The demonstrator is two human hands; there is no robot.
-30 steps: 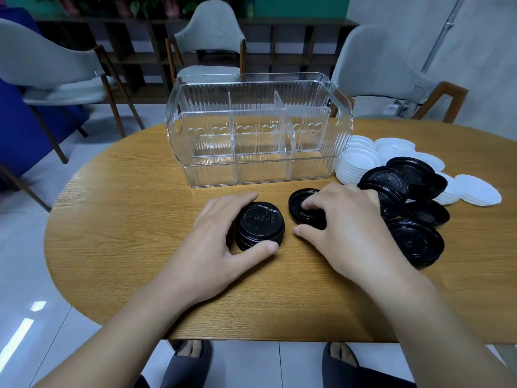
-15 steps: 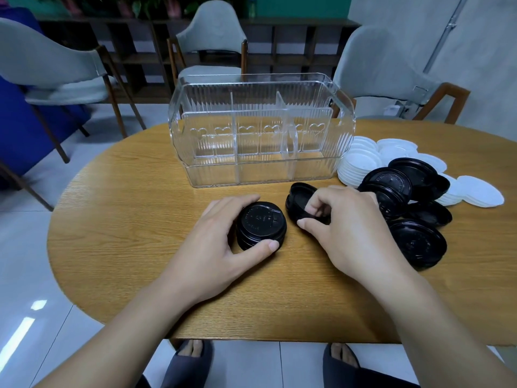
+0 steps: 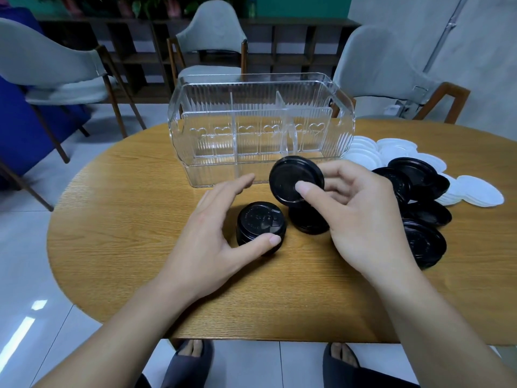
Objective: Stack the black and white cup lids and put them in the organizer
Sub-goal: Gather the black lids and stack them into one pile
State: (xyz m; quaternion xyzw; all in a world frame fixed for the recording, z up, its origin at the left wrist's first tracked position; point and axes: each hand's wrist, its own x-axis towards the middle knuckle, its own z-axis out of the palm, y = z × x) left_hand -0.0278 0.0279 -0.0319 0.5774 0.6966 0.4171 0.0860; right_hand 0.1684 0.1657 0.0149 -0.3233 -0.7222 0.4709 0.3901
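Note:
A short stack of black lids (image 3: 260, 224) stands on the wooden table (image 3: 117, 219). My left hand (image 3: 221, 233) curls around it, thumb against its front, fingers spread behind it. My right hand (image 3: 355, 217) holds one black lid (image 3: 293, 179) tilted up above the table, underside toward me, thumb pressed on it. Another black lid (image 3: 307, 224) lies beneath it. The clear ribbed organizer (image 3: 260, 127) with dividers stands behind, empty. Loose black lids (image 3: 422, 197) and white lids (image 3: 472, 190) lie at the right.
Grey chairs (image 3: 215, 43) stand around the far side of the table. A dark shelf unit lines the back wall. My feet in slippers (image 3: 190, 362) show below the table's near edge.
My right hand has lifted a black lid off the table and tipped it upright. My left hand has loosened its fingers around the stack.

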